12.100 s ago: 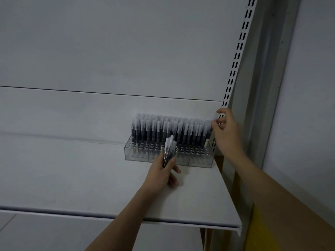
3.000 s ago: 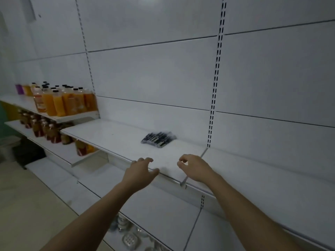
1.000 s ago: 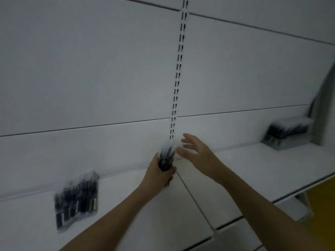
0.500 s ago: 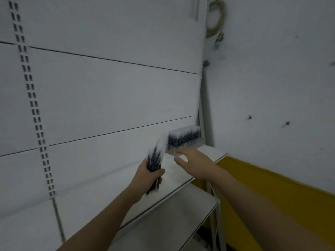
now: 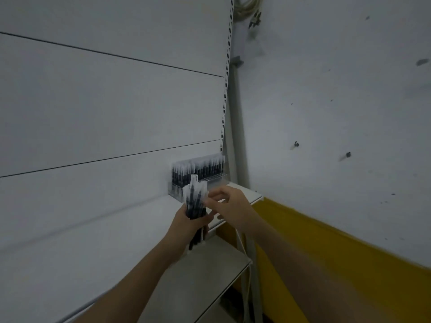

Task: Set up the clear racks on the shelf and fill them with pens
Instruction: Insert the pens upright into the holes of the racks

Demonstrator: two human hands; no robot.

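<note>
A clear rack (image 5: 177, 194) stands at the far right end of the white shelf (image 5: 98, 248), against the back panel. Its back rows hold several black pens with clear caps (image 5: 198, 169). My left hand (image 5: 186, 221) grips a bundle of black pens (image 5: 195, 203) upright, in front of the rack. My right hand (image 5: 229, 205) is at the bundle's top right, with thumb and forefinger pinching one pen's clear cap. The lower ends of the pens stick out below my left fist.
A slotted upright (image 5: 225, 89) runs up the shelving's right edge. A lower shelf (image 5: 210, 276) sits beneath. To the right is a white wall with a yellow base band (image 5: 338, 257). Coiled cable (image 5: 249, 8) hangs at the top.
I have turned and come nearer to the rack at the shelf's right end. My right hand, open half a second ago, has closed in on the top of the pen bundle in my left hand.
</note>
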